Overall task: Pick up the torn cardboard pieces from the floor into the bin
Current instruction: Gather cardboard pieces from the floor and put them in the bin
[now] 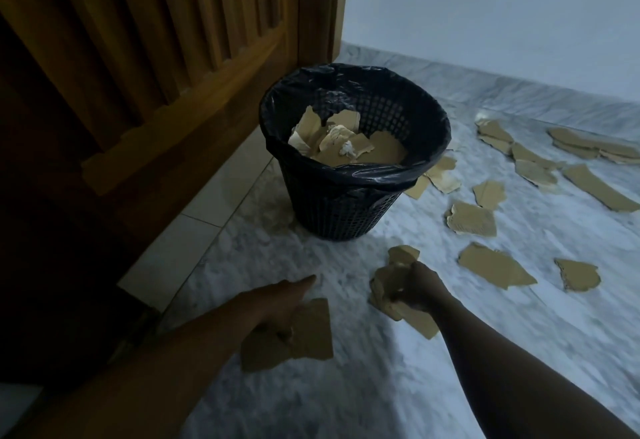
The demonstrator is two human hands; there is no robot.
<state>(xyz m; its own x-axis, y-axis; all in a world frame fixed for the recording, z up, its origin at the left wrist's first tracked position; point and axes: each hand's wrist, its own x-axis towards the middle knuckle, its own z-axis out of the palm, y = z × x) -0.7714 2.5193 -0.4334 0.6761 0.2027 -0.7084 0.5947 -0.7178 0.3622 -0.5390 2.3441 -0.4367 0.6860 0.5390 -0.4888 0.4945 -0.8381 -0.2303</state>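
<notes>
Clutching a crumpled wad of torn cardboard, the right hand is closed just above the floor; the left hand is likewise closed on flat cardboard pieces, forefinger extended. The bin, black-lined and already part filled, lies at about eleven o'clock from the right grip and one o'clock from the left, and the right is judged slightly nearer. More loose pieces are strewn on the floor at three o'clock of the right hand.
</notes>
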